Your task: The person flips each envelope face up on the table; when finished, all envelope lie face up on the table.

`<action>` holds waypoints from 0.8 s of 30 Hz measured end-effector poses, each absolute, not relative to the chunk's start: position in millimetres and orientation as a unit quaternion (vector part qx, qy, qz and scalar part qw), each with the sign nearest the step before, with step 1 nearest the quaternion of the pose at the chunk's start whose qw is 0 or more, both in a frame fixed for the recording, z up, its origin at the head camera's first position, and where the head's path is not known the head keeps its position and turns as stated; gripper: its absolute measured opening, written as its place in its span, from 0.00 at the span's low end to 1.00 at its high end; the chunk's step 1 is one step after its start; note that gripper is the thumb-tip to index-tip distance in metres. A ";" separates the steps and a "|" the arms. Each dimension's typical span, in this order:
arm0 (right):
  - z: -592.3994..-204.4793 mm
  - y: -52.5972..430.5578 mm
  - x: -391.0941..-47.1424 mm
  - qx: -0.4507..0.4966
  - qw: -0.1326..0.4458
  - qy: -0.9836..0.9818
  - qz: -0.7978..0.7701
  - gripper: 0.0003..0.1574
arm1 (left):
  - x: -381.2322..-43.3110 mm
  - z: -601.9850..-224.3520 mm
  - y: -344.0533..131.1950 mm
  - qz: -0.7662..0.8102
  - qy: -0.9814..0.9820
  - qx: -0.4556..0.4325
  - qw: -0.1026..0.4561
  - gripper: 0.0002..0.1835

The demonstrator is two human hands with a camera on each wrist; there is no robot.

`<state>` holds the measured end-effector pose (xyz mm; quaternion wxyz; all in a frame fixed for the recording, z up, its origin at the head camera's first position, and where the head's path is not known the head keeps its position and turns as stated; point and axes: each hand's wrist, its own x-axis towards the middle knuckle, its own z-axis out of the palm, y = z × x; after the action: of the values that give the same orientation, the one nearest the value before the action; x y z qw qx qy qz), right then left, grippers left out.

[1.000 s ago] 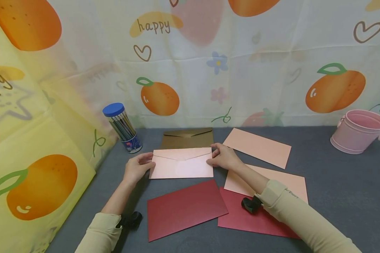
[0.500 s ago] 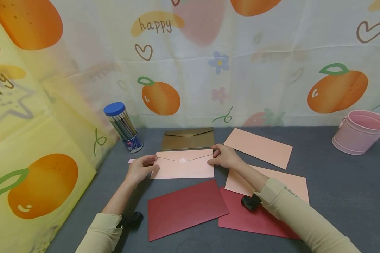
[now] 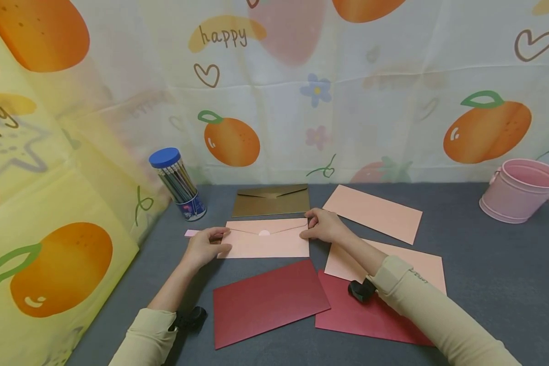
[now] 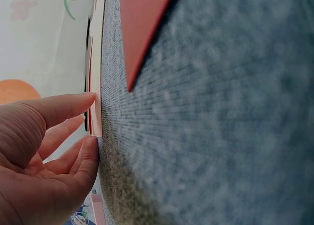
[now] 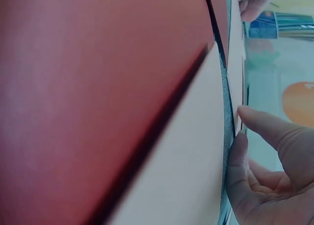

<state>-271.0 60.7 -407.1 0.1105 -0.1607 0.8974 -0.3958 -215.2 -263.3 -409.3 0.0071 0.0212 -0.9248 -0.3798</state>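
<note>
A pale pink envelope [image 3: 265,246] lies at mid-table with its pointed flap folded down and a round light sticker [image 3: 264,233] at the flap's tip. My left hand [image 3: 203,248] holds its left end, the thumb on the front face and the fingertips at the edge. At the other end, my right hand [image 3: 325,226] holds the right edge between thumb and fingers. Beyond the left hand a small pink strip [image 3: 191,233] shows, partly hidden by the hand. Close behind the pink envelope lies a brown-gold envelope [image 3: 270,203], flap side up.
Two red envelopes [image 3: 270,305] lie in front, the right one partly under my right forearm. Two peach envelopes [image 3: 375,213] are at right. A blue-lidded tub of pencils [image 3: 178,185] stands back left, a pink bucket [image 3: 519,193] back right. A printed cloth [image 3: 274,101] hangs behind.
The pink envelope's upper edge has come down toward me, so it lies flatter and the sticker shows without glare. The left hand has shifted slightly right, and the pink strip has come into sight.
</note>
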 end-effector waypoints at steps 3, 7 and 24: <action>-407.7 60.6 -271.4 -0.166 0.109 0.898 -0.392 0.36 | -214.9 -409.6 -263.8 -0.375 -0.927 0.017 0.008 0.25; -407.5 60.3 -271.3 -0.171 0.105 0.900 -0.386 0.35 | -214.7 -410.3 -264.6 -0.369 -0.929 0.009 0.007 0.24; -404.0 72.7 -257.4 -0.199 0.102 0.889 -0.399 0.38 | -193.9 -396.4 -249.0 -0.365 -0.928 -0.067 -0.011 0.28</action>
<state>-257.4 72.7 -404.0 0.1017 -0.1988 0.8892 -0.3993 -193.9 -249.0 -396.4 -0.0108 -0.0675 -0.9284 -0.3654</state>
